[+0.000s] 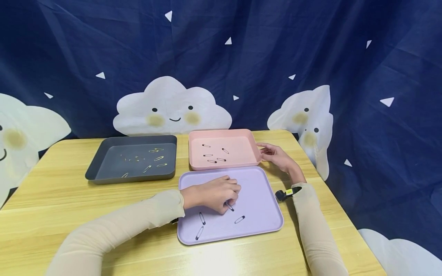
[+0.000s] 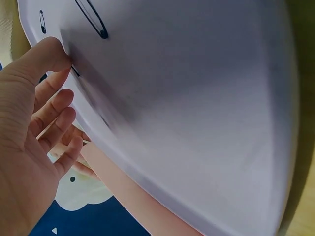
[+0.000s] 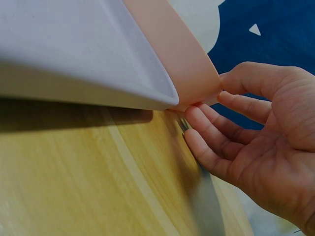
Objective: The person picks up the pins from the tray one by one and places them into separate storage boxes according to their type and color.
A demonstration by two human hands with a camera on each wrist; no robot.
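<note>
My left hand (image 1: 217,193) is over the purple tray (image 1: 262,203), thumb and index finger pinching a black-headed safety pin (image 1: 229,207). In the left wrist view, only a short dark bit of that pin shows by the thumb tip. Other safety pins (image 1: 239,219) lie loose on the purple tray, nearer its front edge. At the right side of the pink tray (image 1: 224,133), my right hand (image 1: 277,156) touches the outer wall with relaxed fingers. The right wrist view has its fingertips (image 3: 194,140) low beside the tray's corner. Several safety pins (image 1: 225,151) lie scattered inside the pink tray.
A dark grey tray (image 1: 114,153) stands at the back left, holding gold safety pins (image 1: 159,158) and smaller gold pieces. All three trays are on a wooden table (image 1: 138,214). Behind the table hangs a blue curtain (image 1: 200,50) with clouds.
</note>
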